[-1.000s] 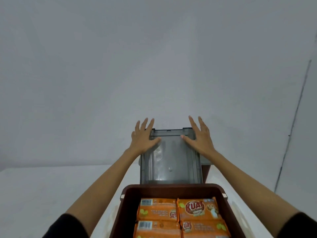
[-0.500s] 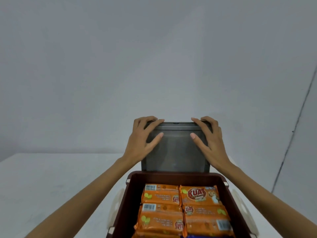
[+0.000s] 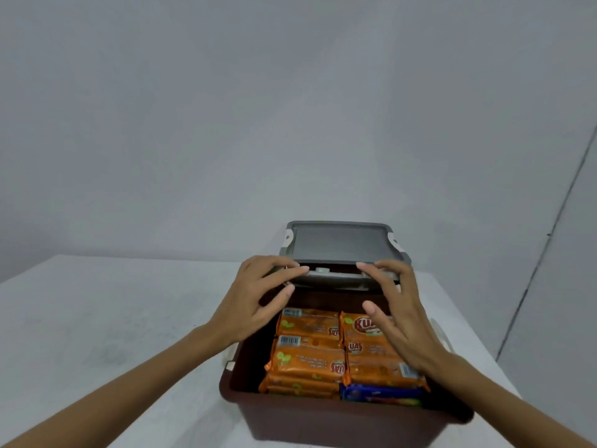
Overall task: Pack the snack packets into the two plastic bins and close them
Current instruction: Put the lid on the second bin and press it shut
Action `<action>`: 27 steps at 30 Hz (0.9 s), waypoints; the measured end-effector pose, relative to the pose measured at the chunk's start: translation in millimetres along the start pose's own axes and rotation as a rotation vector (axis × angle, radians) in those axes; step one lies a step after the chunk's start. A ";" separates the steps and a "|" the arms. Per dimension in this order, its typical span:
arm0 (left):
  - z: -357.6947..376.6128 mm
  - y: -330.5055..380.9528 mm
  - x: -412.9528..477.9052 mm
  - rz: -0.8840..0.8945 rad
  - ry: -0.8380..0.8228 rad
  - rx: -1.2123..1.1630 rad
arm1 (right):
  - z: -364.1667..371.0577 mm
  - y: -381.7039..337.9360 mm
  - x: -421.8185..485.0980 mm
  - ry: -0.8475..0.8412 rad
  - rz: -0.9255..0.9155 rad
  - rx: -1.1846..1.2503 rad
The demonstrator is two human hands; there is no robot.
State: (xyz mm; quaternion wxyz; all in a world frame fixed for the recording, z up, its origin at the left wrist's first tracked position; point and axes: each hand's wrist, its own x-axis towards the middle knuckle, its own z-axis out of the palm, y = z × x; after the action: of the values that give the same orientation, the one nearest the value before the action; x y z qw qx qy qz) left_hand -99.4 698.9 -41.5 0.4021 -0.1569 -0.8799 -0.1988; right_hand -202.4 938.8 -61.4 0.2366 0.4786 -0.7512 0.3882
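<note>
A brown plastic bin (image 3: 323, 415) stands open in front of me. It holds several orange snack packets (image 3: 307, 360) and a blue packet (image 3: 378, 391) at its near right. Over the bin's far edge a grey lid (image 3: 336, 279) shows nearly edge-on. My left hand (image 3: 255, 299) pinches the lid's left end, with fingers on top and the thumb beneath. My right hand (image 3: 400, 315) curls its fingers over the lid's right end, its thumb spread apart above the packets. Behind stands the second bin (image 3: 339, 242), with a grey lid on it and white latches at both ends.
Both bins sit on a white table (image 3: 113, 318) whose right edge runs close beside the brown bin. White side handles (image 3: 443, 334) stick out from the brown bin. A plain grey wall rises behind the table.
The grey lid stood upright behind the brown bin with my hands gripping its top. It now lies nearly flat at the bin's far edge, and the view has tilted down.
</note>
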 end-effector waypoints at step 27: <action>-22.6 75.0 -20.0 -0.289 -0.357 -0.029 | -4.7 -10.6 28.0 -0.457 0.928 0.477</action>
State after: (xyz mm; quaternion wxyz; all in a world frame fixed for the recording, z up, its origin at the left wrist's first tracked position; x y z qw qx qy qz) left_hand -39.6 751.2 -26.6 0.2051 -0.0675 -0.9474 -0.2362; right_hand -204.9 925.0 -34.4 -0.2419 0.2105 -0.8064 0.4969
